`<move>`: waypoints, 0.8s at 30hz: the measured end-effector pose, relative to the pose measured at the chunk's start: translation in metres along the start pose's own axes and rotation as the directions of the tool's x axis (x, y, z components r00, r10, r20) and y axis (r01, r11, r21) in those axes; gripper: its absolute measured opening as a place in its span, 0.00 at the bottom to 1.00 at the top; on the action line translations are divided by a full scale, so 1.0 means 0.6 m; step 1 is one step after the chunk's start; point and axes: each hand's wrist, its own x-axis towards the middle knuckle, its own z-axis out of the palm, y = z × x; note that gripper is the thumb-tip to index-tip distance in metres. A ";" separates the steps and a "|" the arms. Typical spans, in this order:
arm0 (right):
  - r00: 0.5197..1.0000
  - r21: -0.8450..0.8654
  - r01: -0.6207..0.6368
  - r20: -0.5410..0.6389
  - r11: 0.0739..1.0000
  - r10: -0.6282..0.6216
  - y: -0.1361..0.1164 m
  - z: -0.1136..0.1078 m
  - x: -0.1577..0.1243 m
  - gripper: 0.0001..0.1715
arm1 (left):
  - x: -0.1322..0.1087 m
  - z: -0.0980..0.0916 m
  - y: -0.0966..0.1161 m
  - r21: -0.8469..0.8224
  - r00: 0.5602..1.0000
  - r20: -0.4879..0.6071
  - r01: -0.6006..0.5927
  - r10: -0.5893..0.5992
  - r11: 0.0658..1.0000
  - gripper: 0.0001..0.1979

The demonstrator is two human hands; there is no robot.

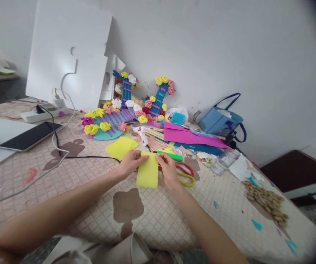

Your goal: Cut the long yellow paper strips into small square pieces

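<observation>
A strip of yellow crepe paper [147, 174] hangs upright between my two hands over the table. My left hand [132, 161] pinches its upper left corner, thumb on the front. At the upper right corner, my right hand [168, 167] grips the paper between thumb and fingers. Behind my left hand lie more yellow paper pieces [121, 147]. Scissors with red and yellow handles [185, 174] rest just right of my right hand. A bright green stick-like object [171, 156] lies behind that hand. Farther back is a white glue gun [141, 135].
Paper-flower crafts [111, 123] stand against the wall. Magenta paper [190, 135], thin sticks and a blue bag [220, 119] are at back right. Peanuts [267, 201] lie at right. A tablet [31, 136], a power strip [46, 113] and cables occupy the left side.
</observation>
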 end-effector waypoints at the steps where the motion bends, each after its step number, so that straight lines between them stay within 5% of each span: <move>1: 1.000 0.000 0.001 -0.002 1.000 -0.001 0.000 0.000 0.000 0.16 | 0.000 0.000 -0.001 0.001 1.000 0.001 -0.002 0.002 1.000 0.20; 24: 0.999 0.032 0.003 0.043 0.999 -0.004 0.005 0.000 0.002 0.14 | 0.003 -0.002 -0.005 0.038 0.999 -0.014 -0.035 0.036 0.999 0.18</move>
